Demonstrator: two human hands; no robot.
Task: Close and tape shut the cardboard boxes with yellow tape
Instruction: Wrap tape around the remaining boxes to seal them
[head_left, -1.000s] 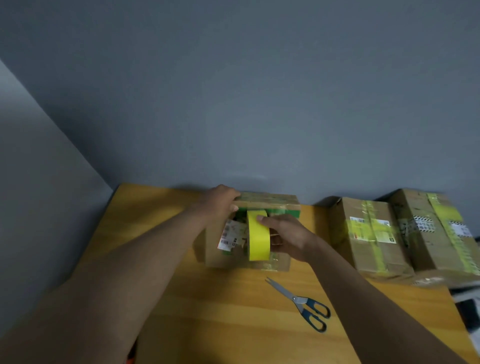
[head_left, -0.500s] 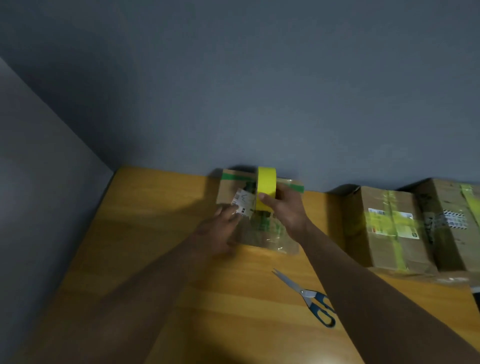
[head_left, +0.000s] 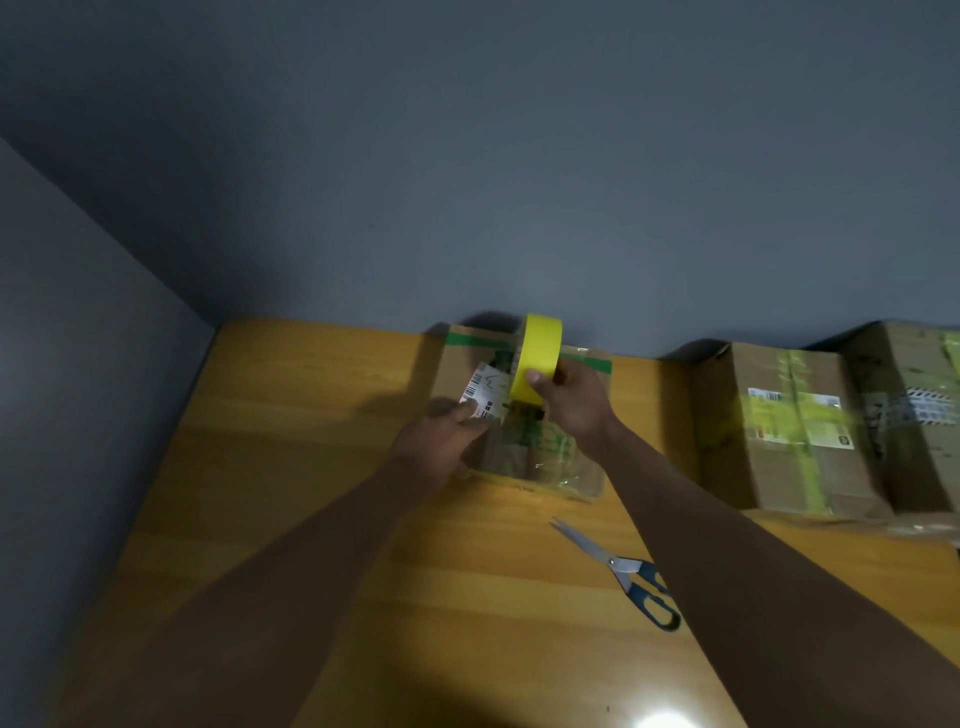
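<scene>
Head view: two cardboard boxes at the far right, the nearer one and the one at the edge, already carry yellow strips and look finished. The middle box seems not yet taped. The right hand grips the yellow tape roll above it. The left hand presses flat fingers on its top. The contents are hidden.

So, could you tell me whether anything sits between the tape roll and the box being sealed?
Nothing visible does. The right hand holds the yellow tape roll directly over the box, and the left hand rests on it.
</scene>
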